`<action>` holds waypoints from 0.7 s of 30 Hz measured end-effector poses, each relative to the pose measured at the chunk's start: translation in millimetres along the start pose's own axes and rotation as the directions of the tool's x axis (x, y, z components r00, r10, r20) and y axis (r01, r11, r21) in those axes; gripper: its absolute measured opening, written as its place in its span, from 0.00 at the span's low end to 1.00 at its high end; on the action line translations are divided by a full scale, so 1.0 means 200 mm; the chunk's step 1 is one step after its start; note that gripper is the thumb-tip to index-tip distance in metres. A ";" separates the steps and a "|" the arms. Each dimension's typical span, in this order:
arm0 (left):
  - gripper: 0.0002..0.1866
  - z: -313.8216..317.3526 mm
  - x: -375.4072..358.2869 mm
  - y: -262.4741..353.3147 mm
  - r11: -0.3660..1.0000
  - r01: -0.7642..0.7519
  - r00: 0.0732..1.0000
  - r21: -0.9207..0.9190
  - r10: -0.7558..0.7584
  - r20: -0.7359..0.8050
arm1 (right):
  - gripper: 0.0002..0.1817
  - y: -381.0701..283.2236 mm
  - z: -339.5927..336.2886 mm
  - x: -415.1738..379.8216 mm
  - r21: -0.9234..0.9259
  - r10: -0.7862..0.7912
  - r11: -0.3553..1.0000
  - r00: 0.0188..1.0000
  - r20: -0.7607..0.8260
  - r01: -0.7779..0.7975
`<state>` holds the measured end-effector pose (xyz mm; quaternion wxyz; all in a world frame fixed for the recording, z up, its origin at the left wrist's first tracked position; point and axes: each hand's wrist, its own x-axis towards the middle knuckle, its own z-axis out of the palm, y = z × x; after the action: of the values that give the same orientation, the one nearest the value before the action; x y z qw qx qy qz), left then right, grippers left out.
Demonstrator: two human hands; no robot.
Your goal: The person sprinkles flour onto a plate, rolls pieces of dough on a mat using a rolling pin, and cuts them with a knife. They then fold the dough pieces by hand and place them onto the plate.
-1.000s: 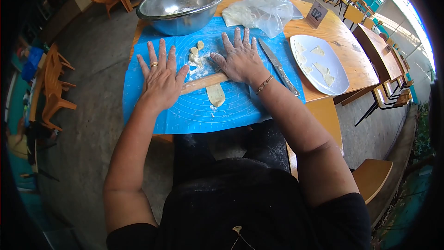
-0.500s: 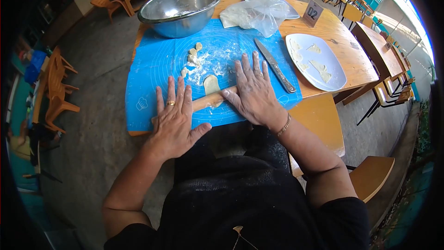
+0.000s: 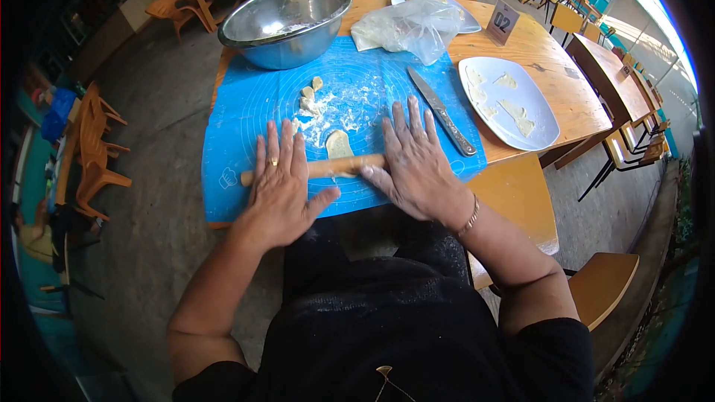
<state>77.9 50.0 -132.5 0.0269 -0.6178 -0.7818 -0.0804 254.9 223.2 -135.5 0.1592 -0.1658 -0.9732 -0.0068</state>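
A wooden rolling pin (image 3: 328,168) lies across a flattened piece of dough (image 3: 339,144) near the front edge of the blue mat (image 3: 253,112). My left hand (image 3: 281,186) rests flat over the pin's left part, fingers stretched out and thumb apart. Over its right end lies my floury right hand (image 3: 417,164), fingers also extended and spread. Small dough lumps (image 3: 307,94) and scattered flour (image 3: 350,100) are on the mat beyond the pin. The underside of the dough and my palms are hidden.
A steel bowl (image 3: 287,26) stands at the back left. Behind the mat, a plastic bag (image 3: 410,26) overlaps a plate (image 3: 469,21). A knife (image 3: 441,112) lies right of my right hand, beside a white plate with thin dough pieces (image 3: 510,104). A "02" sign (image 3: 503,21) stands behind.
The rolling pin has turned from slanted to nearly level across the mat. My right hand has moved slightly down and right; my left hand has shifted little.
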 end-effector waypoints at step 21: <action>0.52 -0.05 -0.07 -0.01 0.982 0.006 0.995 -0.191 0.014 0.101 | 0.47 -0.05 0.02 -0.07 0.103 -0.048 0.993 0.996 -0.075 0.056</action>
<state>79.3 35.6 -125.0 -0.0723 -0.6224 -0.7695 -0.1235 264.1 210.1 -143.4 0.2027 -0.1315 -0.9698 0.0340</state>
